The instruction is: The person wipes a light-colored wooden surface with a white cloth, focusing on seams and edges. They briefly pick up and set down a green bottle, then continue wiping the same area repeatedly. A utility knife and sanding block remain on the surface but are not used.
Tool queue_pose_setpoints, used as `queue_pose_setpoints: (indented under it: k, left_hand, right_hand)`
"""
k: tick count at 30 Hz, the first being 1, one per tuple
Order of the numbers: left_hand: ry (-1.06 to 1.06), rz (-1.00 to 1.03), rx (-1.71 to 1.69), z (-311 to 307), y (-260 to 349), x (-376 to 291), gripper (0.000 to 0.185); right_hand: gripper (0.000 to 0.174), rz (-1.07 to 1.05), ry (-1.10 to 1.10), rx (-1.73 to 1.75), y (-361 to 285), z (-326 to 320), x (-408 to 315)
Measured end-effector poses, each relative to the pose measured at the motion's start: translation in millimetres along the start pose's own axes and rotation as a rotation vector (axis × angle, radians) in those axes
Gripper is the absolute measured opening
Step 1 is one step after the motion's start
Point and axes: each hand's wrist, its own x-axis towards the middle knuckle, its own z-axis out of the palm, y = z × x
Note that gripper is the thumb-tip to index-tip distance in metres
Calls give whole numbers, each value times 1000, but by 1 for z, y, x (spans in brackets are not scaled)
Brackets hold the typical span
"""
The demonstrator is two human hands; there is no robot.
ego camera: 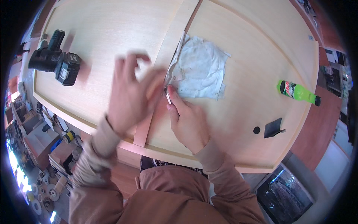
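My right hand [190, 124] pinches a small shiny metal piece [168, 98] between thumb and fingers; its exact kind is not clear. My left hand [130, 92] is blurred, held above the wooden panel with its fingers apart and curled. Its thumb side is close to the right fingertips, and I see nothing held in it. Just beyond my right hand, a stained white cloth [202, 67] lies flat on the panel, its left edge bunched along the wooden middle rail [165, 56]. Both hands are near this rail.
A black cordless power tool [56, 58] with a battery rests on the left. At right are a green soda bottle [299, 93] on its side, a black disc [256, 130] and a dark flat plate [272, 128]. A raised wooden rim [70, 116] borders the panel [112, 25].
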Motion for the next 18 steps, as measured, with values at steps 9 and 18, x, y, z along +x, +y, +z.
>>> queue_pose_setpoints:
  k: [9, 18]
  left_hand:
    - [81, -267, -120, 26, 46, -59, 40]
    - [232, -303, -106, 62, 32, -46, 34]
  right_hand:
    - [63, -40, 43, 33, -8, -16, 22]
    - [53, -5, -57, -39, -3, -26, 25]
